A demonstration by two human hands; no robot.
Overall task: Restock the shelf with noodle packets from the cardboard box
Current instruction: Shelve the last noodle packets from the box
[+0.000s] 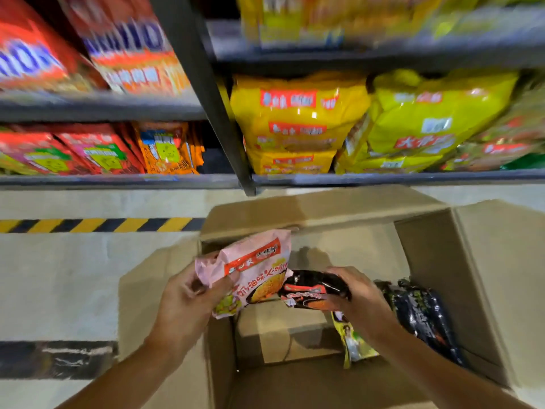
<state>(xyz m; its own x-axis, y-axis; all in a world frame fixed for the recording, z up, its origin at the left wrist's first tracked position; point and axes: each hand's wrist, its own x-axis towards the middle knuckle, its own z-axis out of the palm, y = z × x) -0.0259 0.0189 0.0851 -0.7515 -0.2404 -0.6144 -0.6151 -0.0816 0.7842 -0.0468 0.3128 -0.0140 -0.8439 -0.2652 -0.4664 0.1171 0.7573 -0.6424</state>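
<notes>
Your left hand (pixel 188 299) grips the pink crinkly plastic noodle packet (pixel 253 270) by its lower-left corner, thumb over the front, holding it above the open brown cardboard box (pixel 436 261). At three o'clock of it, touching its edge, your right hand (pixel 359 293) curls round a black glossy noodle packet (pixel 312 289). A yellow-green packet (pixel 354 343) and a dark packet (pixel 424 317) remain in the box at four o'clock. Expect these to be light, slippery film over a brittle noodle block: hold across the flat faces, not the sealed ends, and don't squeeze. The grey metal shelf (pixel 383 178) waits at twelve o'clock
</notes>
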